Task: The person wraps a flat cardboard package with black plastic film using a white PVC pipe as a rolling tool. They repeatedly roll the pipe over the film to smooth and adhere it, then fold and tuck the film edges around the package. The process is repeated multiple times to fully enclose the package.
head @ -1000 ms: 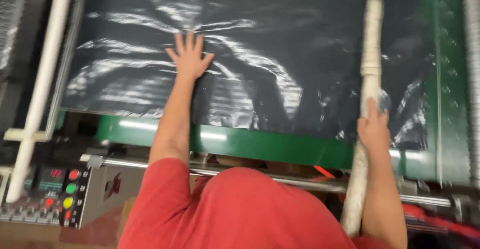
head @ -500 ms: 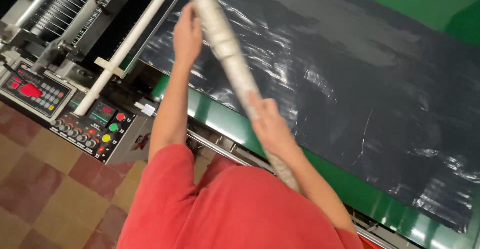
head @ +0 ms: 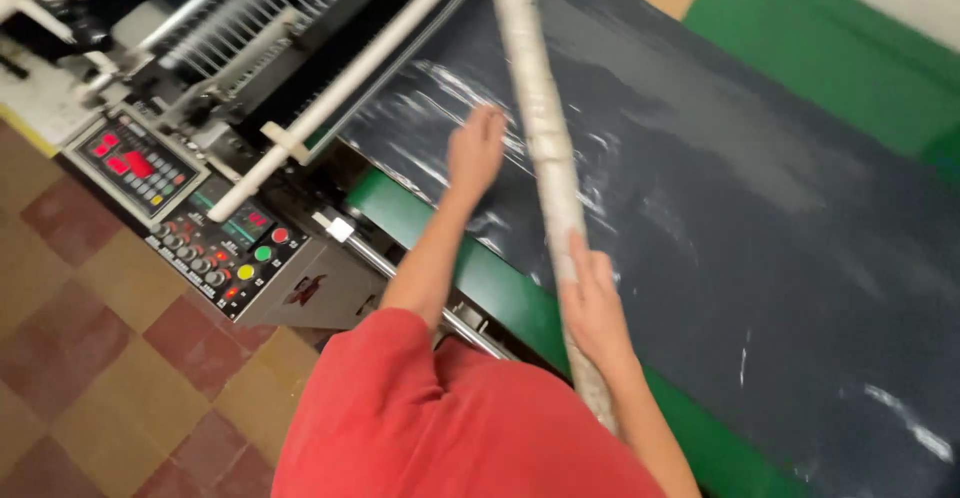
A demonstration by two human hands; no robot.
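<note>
A long whitish wrapped roll (head: 535, 108) lies slantwise over a sheet of black plastic film (head: 720, 218) spread on a green machine table (head: 505, 293). My right hand (head: 592, 310) grips the roll near its lower end. My left hand (head: 476, 148) rests flat on the black film just left of the roll, fingers together. My red shirt fills the bottom of the view.
A control panel (head: 215, 243) with coloured buttons and red displays sits at the left below the table. A white bar (head: 345, 83) and a rack of thin metal rods (head: 240, 13) run along the table's left end. Checkered floor tiles (head: 90, 378) lie below.
The view has swung left and tilted. The roll, upright at the right a second ago, now slants across the film close to my left hand, which still lies on the sheet.
</note>
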